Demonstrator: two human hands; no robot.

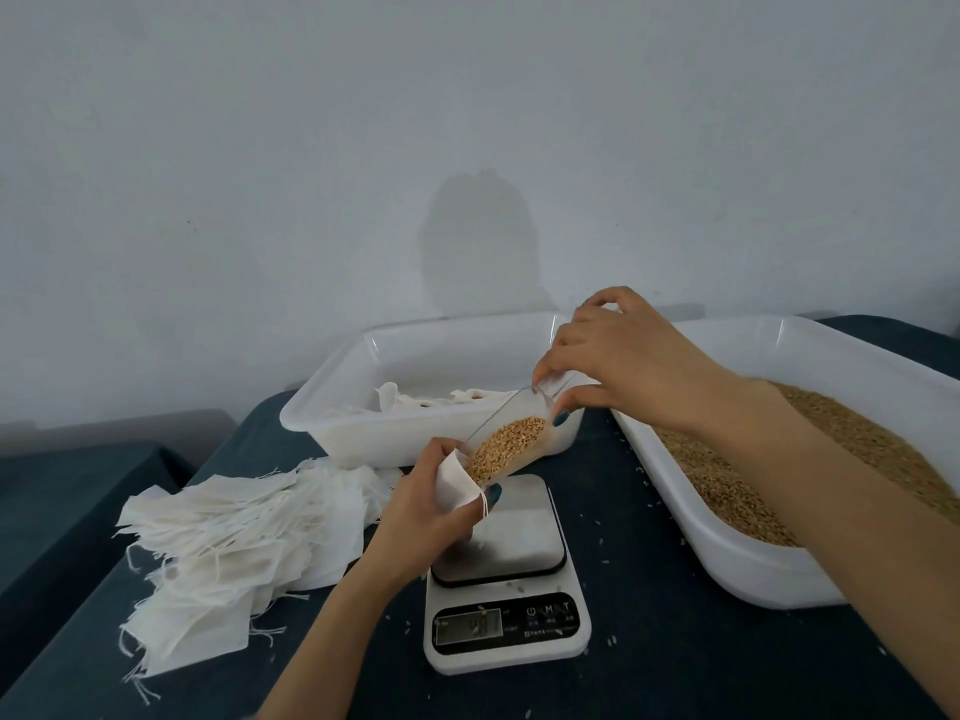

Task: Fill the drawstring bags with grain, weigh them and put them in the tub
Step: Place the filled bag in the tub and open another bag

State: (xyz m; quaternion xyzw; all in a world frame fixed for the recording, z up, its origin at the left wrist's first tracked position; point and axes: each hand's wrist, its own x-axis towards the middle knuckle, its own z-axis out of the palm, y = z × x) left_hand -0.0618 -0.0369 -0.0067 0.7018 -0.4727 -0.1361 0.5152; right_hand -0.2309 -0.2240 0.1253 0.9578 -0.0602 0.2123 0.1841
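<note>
1. From my remote seat I see the drawstring bag (454,483) held up over the scale (506,579), clear of its platform, with its mouth open and tipped to the right.
2. The left hand (421,506) grips the bag, its fingers (441,452) curled round the cloth and the thumb pinching the front edge by the string.
3. A clear scoop (511,433) slants down into the bag's mouth, with grain (501,449) lying in its lower half.
4. The right hand (618,356) pinches the scoop's upper end between curled fingers and thumb.
5. The scale stands on the tabletop (649,641); I cannot read its display.
6. Behind the scale, the rear tub (332,407) holds several white bags (415,400).
7. To the right, the grain tub (779,569) is heaped with brown grain, and the right forearm crosses over it.
8. To the left, a pile of empty bags (228,543) is spread on the tabletop, strings trailing.
9. Loose kernels are scattered over the dark cloth near the scale.
</note>
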